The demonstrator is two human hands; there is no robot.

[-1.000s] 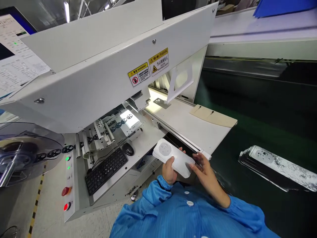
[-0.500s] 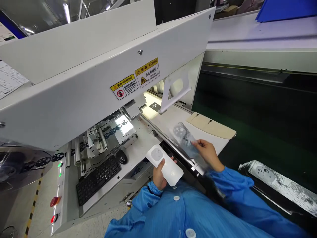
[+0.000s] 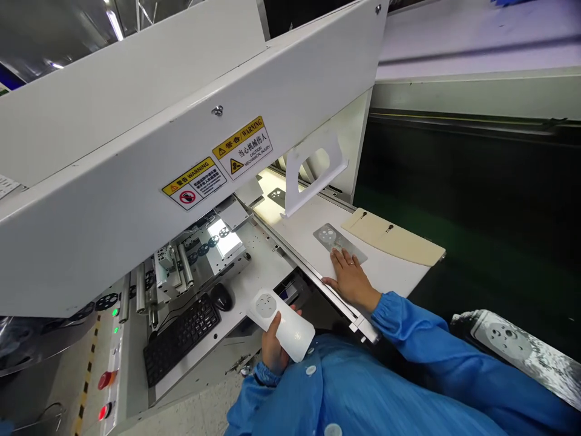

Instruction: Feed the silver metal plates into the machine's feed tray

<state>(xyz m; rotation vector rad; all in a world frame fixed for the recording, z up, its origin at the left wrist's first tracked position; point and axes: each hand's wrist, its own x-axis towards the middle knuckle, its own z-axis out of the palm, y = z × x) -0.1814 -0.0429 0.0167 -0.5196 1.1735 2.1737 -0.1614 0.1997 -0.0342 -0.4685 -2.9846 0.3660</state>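
Observation:
My left hand [image 3: 275,346] grips a white phone-back-shaped panel [image 3: 290,330] with a round cluster of holes at its upper end, thumb on top and fingers beneath. On the white conveyor bed [image 3: 385,272] lies a grey, translucent phone back panel [image 3: 327,236] with camera holes. My right hand [image 3: 351,277] rests flat over its near end, fingers stretched out and touching it. Another dark panel [image 3: 276,195] with holes sits farther along the bed, in bright light beneath the machine, partly behind a white bracket [image 3: 313,175].
A cream plate [image 3: 394,237] edges the bed's right side. The machine's white cover [image 3: 181,133] with warning labels hangs overhead. Left are a keyboard [image 3: 181,339], a mouse [image 3: 221,297] and red buttons [image 3: 105,380]. More patterned panels [image 3: 521,345] lie at lower right.
My right hand has lowered the grey panel from the air onto the bed and its fingers have spread flat on it. The view has shifted; my left hand still holds the white panel.

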